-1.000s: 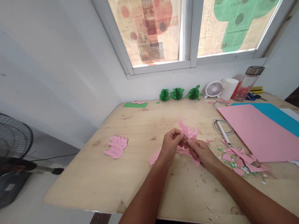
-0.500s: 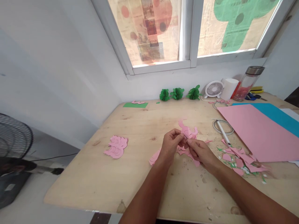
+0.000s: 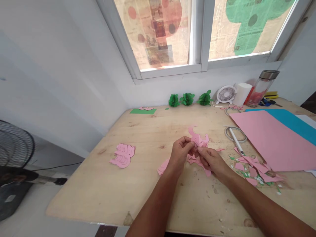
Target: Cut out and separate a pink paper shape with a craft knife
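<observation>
Between the fingertips of both hands is a pink paper cutout (image 3: 197, 138) with curved, wavy edges. My left hand (image 3: 181, 152) pinches it from the left, thumb against fingers. From the right, my right hand (image 3: 211, 160) pinches close beside, the two thumbs nearly meeting. The exact spot gripped is hidden by the fingers. More pink paper pieces (image 3: 206, 171) lie on the wood under and between the hands. Partly covered by the left wrist is another pink piece (image 3: 162, 167). Farther left rests a stack of layered pink cutouts (image 3: 123, 155).
Right of the hands lie pink and green scraps (image 3: 256, 169), a white pen (image 3: 236, 141) and a large pink sheet (image 3: 274, 141) over a blue one. Along the wall stand green paper figures (image 3: 187, 99), a small fan (image 3: 226, 94) and a glass bottle (image 3: 263, 89). A green strip (image 3: 142, 111) lies back left.
</observation>
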`<move>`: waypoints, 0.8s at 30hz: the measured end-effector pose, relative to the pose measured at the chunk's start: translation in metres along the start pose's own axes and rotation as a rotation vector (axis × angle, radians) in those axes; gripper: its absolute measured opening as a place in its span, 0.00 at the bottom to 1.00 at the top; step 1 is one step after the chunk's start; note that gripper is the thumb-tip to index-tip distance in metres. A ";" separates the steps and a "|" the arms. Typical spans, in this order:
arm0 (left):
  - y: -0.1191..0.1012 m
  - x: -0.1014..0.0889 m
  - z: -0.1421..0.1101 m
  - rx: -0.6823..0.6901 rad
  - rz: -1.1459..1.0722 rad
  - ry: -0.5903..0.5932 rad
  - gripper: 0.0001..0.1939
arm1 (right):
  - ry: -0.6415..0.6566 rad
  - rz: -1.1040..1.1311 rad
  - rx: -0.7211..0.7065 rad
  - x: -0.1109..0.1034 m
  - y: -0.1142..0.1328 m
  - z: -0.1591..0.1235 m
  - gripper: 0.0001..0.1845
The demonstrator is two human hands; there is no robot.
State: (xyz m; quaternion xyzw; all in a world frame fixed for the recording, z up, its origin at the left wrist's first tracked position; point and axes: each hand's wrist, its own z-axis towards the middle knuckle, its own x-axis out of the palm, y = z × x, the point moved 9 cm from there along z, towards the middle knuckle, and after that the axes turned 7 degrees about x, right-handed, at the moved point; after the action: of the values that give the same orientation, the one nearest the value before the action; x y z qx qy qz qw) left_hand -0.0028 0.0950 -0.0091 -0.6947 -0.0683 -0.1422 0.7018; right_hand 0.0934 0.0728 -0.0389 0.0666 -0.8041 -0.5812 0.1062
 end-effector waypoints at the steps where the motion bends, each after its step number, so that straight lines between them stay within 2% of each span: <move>1: 0.000 0.000 0.000 0.000 -0.001 0.000 0.09 | 0.002 -0.001 0.000 0.000 0.000 0.000 0.21; 24: 0.000 0.001 0.000 -0.010 -0.005 -0.003 0.09 | 0.005 0.009 0.014 0.000 -0.002 0.000 0.21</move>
State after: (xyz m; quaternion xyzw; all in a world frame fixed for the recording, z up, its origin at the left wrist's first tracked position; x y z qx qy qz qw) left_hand -0.0023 0.0947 -0.0090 -0.6981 -0.0703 -0.1431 0.6980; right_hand 0.0933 0.0723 -0.0406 0.0652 -0.8082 -0.5748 0.1103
